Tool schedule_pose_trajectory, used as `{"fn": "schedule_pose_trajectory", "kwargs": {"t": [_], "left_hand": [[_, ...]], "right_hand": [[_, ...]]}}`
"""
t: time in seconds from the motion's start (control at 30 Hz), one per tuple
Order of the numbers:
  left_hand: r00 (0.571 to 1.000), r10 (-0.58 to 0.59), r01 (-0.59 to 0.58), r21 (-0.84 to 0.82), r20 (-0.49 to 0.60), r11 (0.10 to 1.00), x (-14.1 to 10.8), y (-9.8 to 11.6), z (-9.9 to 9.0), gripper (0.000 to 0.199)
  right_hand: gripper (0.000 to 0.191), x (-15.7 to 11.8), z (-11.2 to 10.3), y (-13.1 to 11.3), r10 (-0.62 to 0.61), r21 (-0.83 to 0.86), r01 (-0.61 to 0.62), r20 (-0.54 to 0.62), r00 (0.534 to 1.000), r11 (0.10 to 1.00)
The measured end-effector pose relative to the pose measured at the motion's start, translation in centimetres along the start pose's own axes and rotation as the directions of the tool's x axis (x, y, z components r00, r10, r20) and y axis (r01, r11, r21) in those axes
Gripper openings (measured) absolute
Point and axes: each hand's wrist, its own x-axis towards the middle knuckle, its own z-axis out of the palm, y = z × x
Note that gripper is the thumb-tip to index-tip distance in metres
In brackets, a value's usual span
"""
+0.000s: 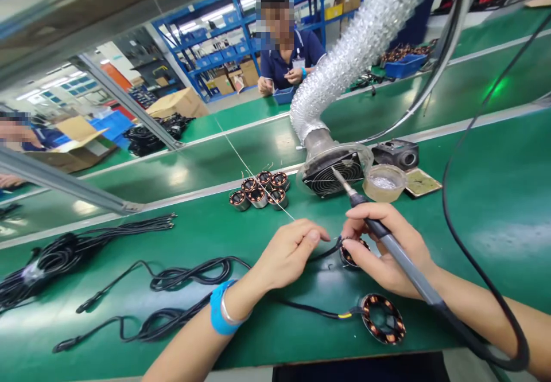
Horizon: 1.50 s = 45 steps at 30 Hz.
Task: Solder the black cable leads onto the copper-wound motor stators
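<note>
My right hand (387, 250) is closed round a soldering iron (400, 258), its tip pointing up and away in front of the fan grille. The thumb and a fingertip of that hand also touch a copper-wound stator (353, 254), partly hidden by the fingers. My left hand (290, 253) is closed beside it, over the black cable (329, 251) that runs to this stator. A thin pale wire, apparently solder (241, 158), comes down from the upper left into my left hand. Nearer me lies another stator (383, 320) with a cable attached.
Several stators (257, 196) stand grouped by the table's back rail. A fume extractor (331, 172) with a silver duct, a round tub (384, 183) and a sponge tray (419, 182) stand behind my right hand. Coiled cables (185, 276) lie left. A co-worker (286, 55) sits opposite.
</note>
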Motion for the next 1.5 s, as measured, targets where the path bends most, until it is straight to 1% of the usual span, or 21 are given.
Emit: {"fn": "schedule_pose_trajectory", "kwargs": {"t": [0.07, 0.1, 0.17, 0.23, 0.27, 0.33, 0.43, 0.5, 0.6, 0.7, 0.8, 0.87, 0.9, 0.97, 1.03, 1.13, 1.2, 1.23, 1.3, 1.4, 1.5], "left_hand": [[0.999, 0.034, -0.030, -0.155, 0.021, 0.987, 0.5, 0.2, 0.4, 0.050], [0.998, 0.020, -0.001, -0.269, 0.067, 0.963, 0.6, 0.2, 0.7, 0.055], [0.980, -0.042, 0.133, -0.483, 0.194, 0.866, 0.5, -0.1, 1.4, 0.061], [0.957, -0.089, 0.238, -0.571, 0.276, 0.786, 0.2, -0.7, 2.0, 0.064], [0.954, -0.097, 0.251, -0.577, 0.284, 0.777, 0.1, -0.9, 2.2, 0.064], [0.958, -0.088, 0.237, -0.581, 0.273, 0.779, -0.1, -1.4, 2.5, 0.065], [0.958, -0.070, 0.234, -0.613, 0.279, 0.755, -0.3, -1.8, 2.7, 0.065], [0.968, -0.069, 0.205, -0.608, 0.240, 0.767, -0.3, -1.8, 2.8, 0.061], [0.989, -0.094, 0.143, -0.561, 0.115, 0.815, -0.6, -1.5, 3.2, 0.051], [0.992, -0.125, 0.125, -0.518, 0.035, 0.846, -0.8, -1.2, 3.8, 0.046], [0.990, -0.136, 0.102, -0.526, -0.025, 0.844, -1.0, -1.2, 4.5, 0.044], [0.983, -0.171, 0.101, -0.594, -0.062, 0.798, -1.0, -1.2, 4.9, 0.042], [0.979, -0.196, 0.109, -0.645, -0.064, 0.756, -0.9, -1.2, 5.0, 0.042], [0.971, -0.237, 0.129, -0.750, -0.038, 0.649, -0.7, -1.1, 5.0, 0.044], [0.965, -0.263, 0.150, -0.816, -0.004, 0.559, -0.5, -0.9, 4.7, 0.049], [0.958, -0.284, 0.178, -0.850, 0.035, 0.496, -0.2, -0.5, 4.1, 0.053], [0.956, -0.287, 0.198, -0.848, 0.057, 0.491, -0.1, -0.5, 3.8, 0.051], [0.957, -0.286, 0.202, -0.839, 0.058, 0.506, -0.2, -0.5, 3.7, 0.050], [0.959, -0.280, 0.195, -0.807, 0.039, 0.557, -0.3, -0.8, 3.7, 0.045], [0.966, -0.256, 0.186, -0.754, 0.024, 0.630, -0.5, -1.2, 3.9, 0.039], [0.972, -0.232, 0.182, -0.726, 0.031, 0.664, -0.4, -1.3, 4.0, 0.035]], "right_hand": [[0.040, 0.5, 0.3, -0.3, -0.052, 0.026, 0.052, 0.017, 0.998, 0.998], [0.040, 0.6, 0.5, -0.4, -0.069, 0.038, 0.068, 0.019, 0.997, 0.997], [0.040, 0.8, 0.7, -0.3, -0.088, 0.051, 0.087, 0.018, 0.996, 0.995], [0.040, 0.7, 0.9, -0.1, -0.088, 0.056, 0.087, 0.018, 0.996, 0.995], [0.041, 0.6, 1.0, 0.1, -0.080, 0.058, 0.078, 0.022, 0.997, 0.995], [0.041, 0.3, 1.0, 0.5, -0.055, 0.068, 0.052, 0.042, 0.998, 0.996], [0.040, -0.1, 1.2, 0.8, -0.044, 0.087, 0.038, 0.072, 0.996, 0.996], [0.039, -0.3, 1.4, 0.9, -0.057, 0.066, 0.053, 0.055, 0.997, 0.996], [0.037, -0.7, 2.1, 1.1, -0.069, -0.020, 0.068, -0.078, 0.995, 0.997], [0.034, -1.0, 2.8, 1.2, -0.083, -0.111, 0.060, -0.216, 0.973, 0.992], [0.030, -1.3, 3.3, 1.0, -0.083, -0.158, 0.047, -0.226, 0.971, 0.986], [0.028, -1.5, 3.6, 0.9, -0.072, -0.161, 0.037, -0.215, 0.974, 0.986], [0.027, -1.5, 3.7, 0.8, -0.062, -0.158, 0.028, -0.214, 0.975, 0.987], [0.027, -1.7, 4.0, 0.8, -0.040, -0.151, 0.007, -0.217, 0.975, 0.989], [0.028, -1.8, 4.1, 0.8, -0.020, -0.156, -0.012, -0.203, 0.979, 0.988], [0.029, -2.0, 4.0, 0.9, -0.017, -0.190, -0.013, -0.154, 0.988, 0.982], [0.031, -2.0, 3.8, 1.0, -0.023, -0.196, -0.003, -0.132, 0.991, 0.981], [0.034, -2.0, 3.7, 1.1, -0.023, -0.188, -0.001, -0.127, 0.992, 0.982], [0.037, -2.0, 3.4, 1.2, -0.017, -0.160, -0.004, -0.128, 0.992, 0.987], [0.036, -1.7, 3.4, 1.3, -0.027, -0.148, 0.005, -0.147, 0.989, 0.989], [0.035, -1.6, 3.6, 1.0, -0.064, -0.179, 0.036, -0.155, 0.986, 0.983]]}}
